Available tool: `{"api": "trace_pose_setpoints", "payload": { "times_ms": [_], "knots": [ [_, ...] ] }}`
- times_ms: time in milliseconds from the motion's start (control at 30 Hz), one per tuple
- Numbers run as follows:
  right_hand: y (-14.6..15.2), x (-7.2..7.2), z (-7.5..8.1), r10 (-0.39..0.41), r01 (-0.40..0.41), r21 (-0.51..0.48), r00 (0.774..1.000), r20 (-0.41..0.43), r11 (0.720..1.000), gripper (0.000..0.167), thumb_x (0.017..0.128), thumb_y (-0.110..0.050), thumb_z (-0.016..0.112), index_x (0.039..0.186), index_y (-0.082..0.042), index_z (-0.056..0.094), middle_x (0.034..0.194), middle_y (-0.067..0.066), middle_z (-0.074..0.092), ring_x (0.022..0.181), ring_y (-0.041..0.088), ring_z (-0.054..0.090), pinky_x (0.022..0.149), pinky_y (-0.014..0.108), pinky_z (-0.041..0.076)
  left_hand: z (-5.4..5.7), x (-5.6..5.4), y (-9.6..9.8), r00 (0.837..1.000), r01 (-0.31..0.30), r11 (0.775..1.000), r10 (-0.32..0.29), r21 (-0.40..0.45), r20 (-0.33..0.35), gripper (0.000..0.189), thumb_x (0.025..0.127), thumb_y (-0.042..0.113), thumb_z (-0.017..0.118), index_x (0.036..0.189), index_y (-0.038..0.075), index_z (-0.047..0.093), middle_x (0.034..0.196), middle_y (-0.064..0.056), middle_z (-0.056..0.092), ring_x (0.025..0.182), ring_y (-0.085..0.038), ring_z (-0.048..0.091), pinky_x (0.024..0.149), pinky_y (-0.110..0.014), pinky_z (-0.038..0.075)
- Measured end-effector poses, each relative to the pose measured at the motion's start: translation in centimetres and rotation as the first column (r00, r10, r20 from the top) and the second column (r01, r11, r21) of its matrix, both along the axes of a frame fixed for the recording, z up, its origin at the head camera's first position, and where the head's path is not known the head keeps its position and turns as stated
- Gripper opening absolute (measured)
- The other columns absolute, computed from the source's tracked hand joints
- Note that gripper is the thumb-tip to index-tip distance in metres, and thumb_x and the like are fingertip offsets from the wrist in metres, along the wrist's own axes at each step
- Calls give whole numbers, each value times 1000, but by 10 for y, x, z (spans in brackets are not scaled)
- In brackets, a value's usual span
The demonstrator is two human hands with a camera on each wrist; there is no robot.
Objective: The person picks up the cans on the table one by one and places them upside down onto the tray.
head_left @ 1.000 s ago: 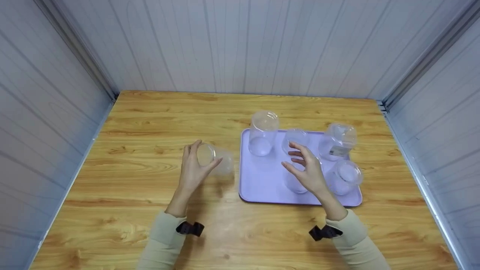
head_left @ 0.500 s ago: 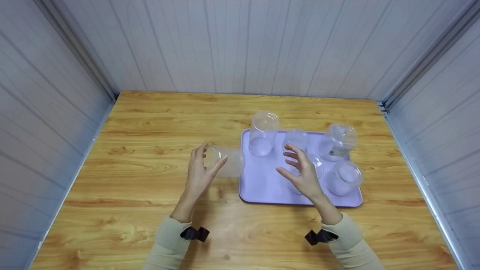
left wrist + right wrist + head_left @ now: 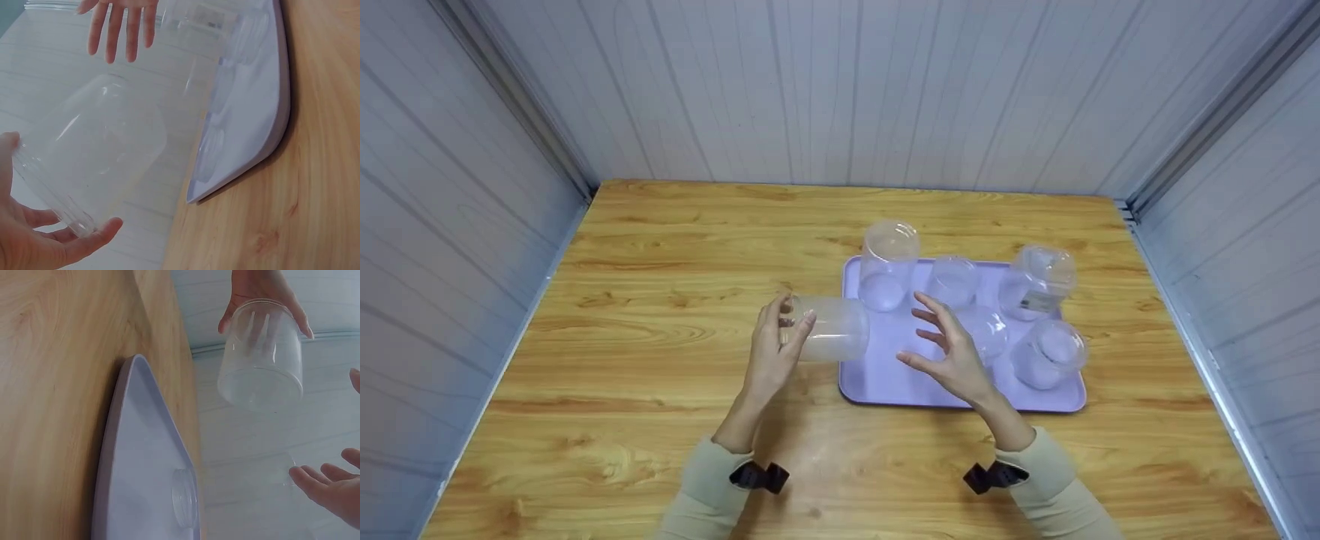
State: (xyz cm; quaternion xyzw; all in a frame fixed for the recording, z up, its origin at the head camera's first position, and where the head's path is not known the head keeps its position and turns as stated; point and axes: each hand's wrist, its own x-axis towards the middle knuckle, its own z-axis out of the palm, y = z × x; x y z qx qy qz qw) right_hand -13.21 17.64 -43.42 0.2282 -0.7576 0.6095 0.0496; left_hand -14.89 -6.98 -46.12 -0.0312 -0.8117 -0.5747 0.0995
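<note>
My left hand (image 3: pixel 769 358) grips a clear plastic jar (image 3: pixel 836 330) at its rim end, thumb and fingers around it. The jar lies sideways in the air, its base pointing right over the left edge of a lilac tray (image 3: pixel 885 379). In the left wrist view, the jar's ridged rim sits between thumb and fingers. My right hand (image 3: pixel 960 364) hovers over the tray with fingers spread and nothing held, facing the jar's base across a gap. Beneath it, partly hidden, stands another clear jar (image 3: pixel 988 334).
More clear containers stand on the tray: a tall jar (image 3: pixel 889 262) at the back left, a shorter one (image 3: pixel 952 281) beside it, a labelled jar (image 3: pixel 1039 277) at the back right, and another jar (image 3: pixel 1051 352) at the front right. Panelled walls enclose the wooden table (image 3: pixel 645 360).
My left hand has carried the jar rightward from the bare table to the tray's left edge. My right hand has shifted a little left, its fingers still spread.
</note>
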Motion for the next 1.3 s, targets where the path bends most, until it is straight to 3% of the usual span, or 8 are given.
{"api": "trace_pose_setpoints", "payload": {
  "times_ms": [200, 400, 867, 1000, 1233, 1300],
  "knots": [
    [-4, 0, -4, 36, -35, -12, 998, 51, 999, 77, 70, 7, 69, 134, 7, 26, 137, 21, 27, 118, 37, 36, 88, 55, 36, 30, 16, 10, 999, 41, 997, -39, 64, -24, 43, 89, 12, 51, 125, -10, 39, 109, -24, 46, 94, -34, 49, 77, -42, 44],
    [-7, -1, -9, 76, -73, -43, 994, 81, 996, 80, 69, 10, 68, 136, 6, 23, 139, 21, 24, 118, 39, 35, 89, 56, 35, 25, 19, 15, 995, 97, 990, -93, 102, -46, 42, 91, 10, 46, 127, -9, 37, 112, -24, 45, 97, -34, 49, 71, -39, 48],
    [-9, -5, -15, 182, -164, -120, 971, 158, 979, 88, 70, 7, 68, 139, 4, 12, 142, 20, 16, 121, 39, 29, 91, 54, 33, 22, 21, 28, 985, 164, 981, -157, 107, -70, 40, 92, 8, 40, 127, -9, 35, 115, -25, 44, 98, -35, 48, 73, -39, 48],
    [-11, -6, -17, 198, -177, -131, 965, 173, 975, 89, 70, 7, 67, 139, 3, 11, 142, 20, 14, 120, 39, 31, 91, 50, 35, 19, 20, 30, 981, 187, 976, -179, 113, -76, 40, 92, 7, 38, 128, -10, 34, 117, -26, 43, 99, -36, 48, 75, -39, 48],
    [-14, -5, -18, 184, -162, -127, 966, 183, 979, 87, 70, 12, 65, 139, 5, 12, 141, 21, 17, 117, 36, 35, 88, 43, 40, -15, 7, 32, 978, 206, 971, -199, 120, -68, 41, 94, 10, 38, 132, -3, 32, 121, -22, 42, 101, -33, 48, 79, -40, 46],
    [-15, -5, -18, 176, -154, -127, 967, 183, 980, 86, 70, 13, 64, 138, 5, 13, 140, 21, 18, 116, 35, 36, 86, 41, 42, -18, 6, 33, 978, 204, 972, -197, 115, -67, 41, 95, 14, 37, 133, -1, 32, 121, -20, 43, 101, -31, 49, 78, -38, 46]
  ]
}}
